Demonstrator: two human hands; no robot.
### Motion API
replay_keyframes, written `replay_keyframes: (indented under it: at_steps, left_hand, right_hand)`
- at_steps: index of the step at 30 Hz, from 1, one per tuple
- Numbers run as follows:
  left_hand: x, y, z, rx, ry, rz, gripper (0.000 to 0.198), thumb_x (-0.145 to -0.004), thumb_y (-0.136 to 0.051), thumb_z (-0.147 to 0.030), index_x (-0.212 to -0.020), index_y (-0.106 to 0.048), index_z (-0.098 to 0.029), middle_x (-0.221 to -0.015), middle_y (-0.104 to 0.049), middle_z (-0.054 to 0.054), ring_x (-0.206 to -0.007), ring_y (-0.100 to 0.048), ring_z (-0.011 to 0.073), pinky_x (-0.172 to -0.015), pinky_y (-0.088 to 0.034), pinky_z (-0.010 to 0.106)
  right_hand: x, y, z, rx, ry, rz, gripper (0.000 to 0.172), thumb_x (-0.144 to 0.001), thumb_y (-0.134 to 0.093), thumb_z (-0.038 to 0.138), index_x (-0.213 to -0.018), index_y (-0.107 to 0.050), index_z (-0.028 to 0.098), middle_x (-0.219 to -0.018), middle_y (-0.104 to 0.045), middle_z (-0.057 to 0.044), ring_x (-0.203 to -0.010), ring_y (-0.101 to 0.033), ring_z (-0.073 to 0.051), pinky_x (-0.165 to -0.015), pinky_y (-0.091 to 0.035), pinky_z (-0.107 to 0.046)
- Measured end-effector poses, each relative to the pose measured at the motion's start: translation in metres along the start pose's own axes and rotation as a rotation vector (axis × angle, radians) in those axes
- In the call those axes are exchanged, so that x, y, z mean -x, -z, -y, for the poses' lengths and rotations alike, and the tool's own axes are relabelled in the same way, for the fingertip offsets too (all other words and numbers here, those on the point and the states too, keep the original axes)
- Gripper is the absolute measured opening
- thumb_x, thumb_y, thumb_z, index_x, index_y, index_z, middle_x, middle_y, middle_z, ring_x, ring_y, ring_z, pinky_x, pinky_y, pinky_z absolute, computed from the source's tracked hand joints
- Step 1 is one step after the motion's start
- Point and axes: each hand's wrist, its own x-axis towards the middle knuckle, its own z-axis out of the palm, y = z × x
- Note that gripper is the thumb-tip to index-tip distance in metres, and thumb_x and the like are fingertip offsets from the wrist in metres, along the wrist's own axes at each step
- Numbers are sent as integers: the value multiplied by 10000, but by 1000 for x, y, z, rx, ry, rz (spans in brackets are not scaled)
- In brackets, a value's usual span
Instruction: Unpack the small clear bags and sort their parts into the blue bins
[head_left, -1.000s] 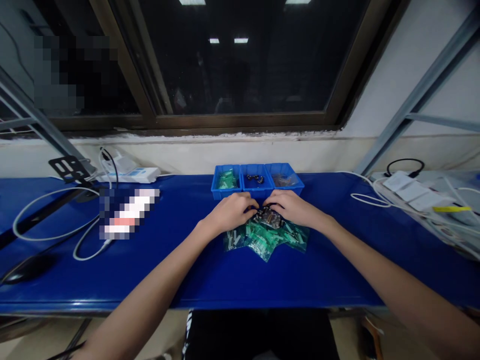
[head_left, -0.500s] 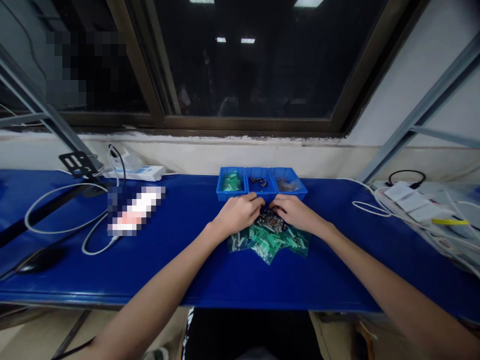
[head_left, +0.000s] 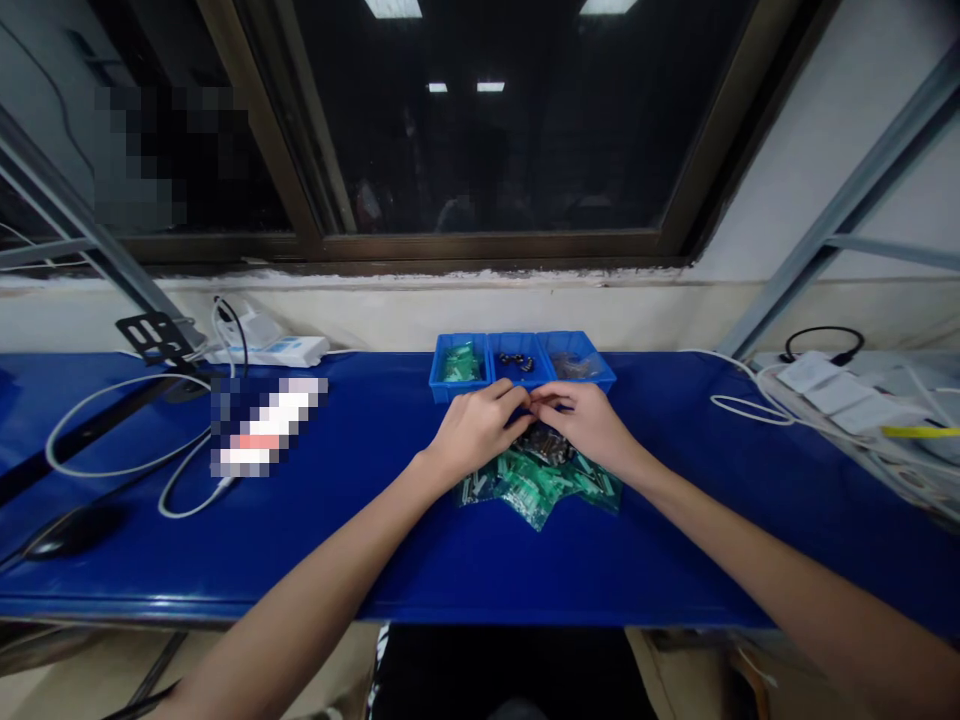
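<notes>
My left hand [head_left: 484, 425] and my right hand [head_left: 583, 418] meet fingertip to fingertip over the blue table, just in front of the parts bins. Both have their fingers pinched together; whatever is between them is hidden or too small to name. Directly below lies a heap of small dark metallic parts [head_left: 551, 446], partly covered by my hands. Under and in front of it are several green-tinted plastic bags [head_left: 534, 492] with pale strips in them.
Behind my hands stand three joined blue bins: the left bin [head_left: 433, 378] has green bags, the middle bin [head_left: 504, 377] a few dark metal pieces, the right bin [head_left: 606, 378] clear bags. White cables [head_left: 56, 425] and a black mouse [head_left: 71, 533] lie left; chargers [head_left: 840, 395] sit right.
My right hand has moved left and up from the metal parts, so its fingertips now meet those of my left hand. The camera view has shifted slightly.
</notes>
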Motion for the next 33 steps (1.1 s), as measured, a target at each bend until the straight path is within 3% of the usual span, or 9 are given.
replay_keyframes:
  at_steps: [9, 13, 20, 29, 33]
  left_hand:
    - [2, -4, 3, 14, 20, -3, 173, -970, -491, -300, -1027, -601, -179, -970, -619, 56, -765, -624, 167, -574, -458, 272]
    - [1, -5, 3, 24, 25, -1, 159, -978, -483, -282, -1042, -590, -184, -992, -618, 54, -802, -630, 171, -601, -467, 271]
    - [1, -6, 2, 32, 26, -2, 215, -1011, -408, -281, -1040, -591, -171, -988, -619, 65, -817, -637, 175, -605, -467, 273]
    - [1, -3, 2, 40, 25, -27, 215, -1000, -397, -211, -1147, -554, -199, -1053, -592, 69, -895, -630, 174, -681, -519, 276]
    - [2, -3, 3, 42, 17, -30, 186, -971, -465, -220, -1127, -562, -192, -1045, -589, 66, -835, -621, 162, -644, -516, 266]
  right_hand:
    - [-5, 5, -4, -106, -52, 72, 148, -824, -615, 210, -897, -740, 174, -821, -731, -70, -697, -675, -187, -653, -542, -339]
    - [-4, 6, -2, -5, 19, 79, 159, -812, -612, 163, -914, -733, 179, -844, -735, -58, -759, -686, -185, -734, -542, -342]
    - [0, 3, 3, 290, 173, 57, 141, -840, -578, 110, -841, -694, 189, -814, -743, -27, -748, -685, -172, -681, -498, -283]
    - [-1, 3, 3, 312, 172, 64, 128, -903, -570, 212, -809, -655, 194, -761, -714, -8, -690, -647, -156, -634, -452, -278]
    - [0, 3, 3, 291, 166, 70, 148, -910, -565, 218, -795, -654, 191, -732, -699, 0, -666, -634, -144, -627, -446, -273]
